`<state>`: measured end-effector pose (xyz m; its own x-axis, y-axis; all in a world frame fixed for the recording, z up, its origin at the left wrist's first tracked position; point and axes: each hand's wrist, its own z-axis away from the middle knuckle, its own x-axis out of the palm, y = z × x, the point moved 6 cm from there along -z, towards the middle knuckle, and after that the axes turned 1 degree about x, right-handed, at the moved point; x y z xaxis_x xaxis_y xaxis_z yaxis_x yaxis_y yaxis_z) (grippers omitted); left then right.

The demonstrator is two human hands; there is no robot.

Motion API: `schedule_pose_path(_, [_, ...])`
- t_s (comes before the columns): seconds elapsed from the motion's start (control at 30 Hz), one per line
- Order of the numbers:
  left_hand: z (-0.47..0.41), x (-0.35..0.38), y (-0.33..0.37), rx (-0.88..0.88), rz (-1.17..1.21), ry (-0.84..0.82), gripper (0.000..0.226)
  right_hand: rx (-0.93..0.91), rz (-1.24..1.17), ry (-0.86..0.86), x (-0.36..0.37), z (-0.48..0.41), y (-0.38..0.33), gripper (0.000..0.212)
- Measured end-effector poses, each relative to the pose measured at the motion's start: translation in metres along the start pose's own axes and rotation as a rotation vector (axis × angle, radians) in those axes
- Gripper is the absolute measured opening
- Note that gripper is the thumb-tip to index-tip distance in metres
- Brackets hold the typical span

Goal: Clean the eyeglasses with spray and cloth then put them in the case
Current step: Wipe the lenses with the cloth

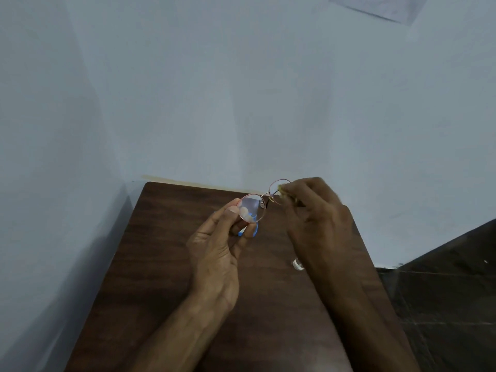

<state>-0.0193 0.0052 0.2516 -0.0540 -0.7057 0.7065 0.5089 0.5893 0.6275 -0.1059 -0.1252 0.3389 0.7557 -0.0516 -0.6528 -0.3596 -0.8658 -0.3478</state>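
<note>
Round thin-rimmed eyeglasses point(252, 208) are held up above the dark wooden table point(161, 264). My left hand point(217, 251) pinches the outer rim of the left lens between thumb and fingers. My right hand point(314, 210) presses a small yellowish cloth point(281, 190) against the right lens, and the cloth is mostly hidden by its fingers. A blue object point(255, 230) lies on the table behind my left fingers, largely covered. A small clear rounded object point(297, 264) shows beside my right wrist; what it is I cannot tell.
The table stands in a corner against pale blue walls point(241, 103). A dark tiled floor point(442, 291) lies to the right of the table. A light strip point(188, 181) runs along the table's far edge.
</note>
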Motion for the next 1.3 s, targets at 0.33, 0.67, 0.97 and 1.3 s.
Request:
schedule_pose_path(0.33, [0.004, 0.006, 0.003, 0.063, -0.044, -0.065, 0.014, -0.026, -0.004, 0.019, -0.011, -0.006, -0.004, 0.017])
schedule_pose_path(0.67, [-0.004, 0.023, 0.0, 0.096, -0.105, -0.12, 0.015, -0.048, -0.01, 0.059, -0.021, -0.008, 0.012, 0.014])
schedule_pose_path(0.97, [-0.001, 0.055, -0.011, 0.129, -0.083, -0.099, 0.015, -0.14, -0.046, 0.022, -0.035, -0.011, 0.036, 0.018])
schedule_pose_path(1.3, [0.007, 0.073, -0.029, 0.143, -0.058, -0.065, 0.017, -0.077, -0.218, 0.048, -0.036, -0.022, 0.079, 0.018])
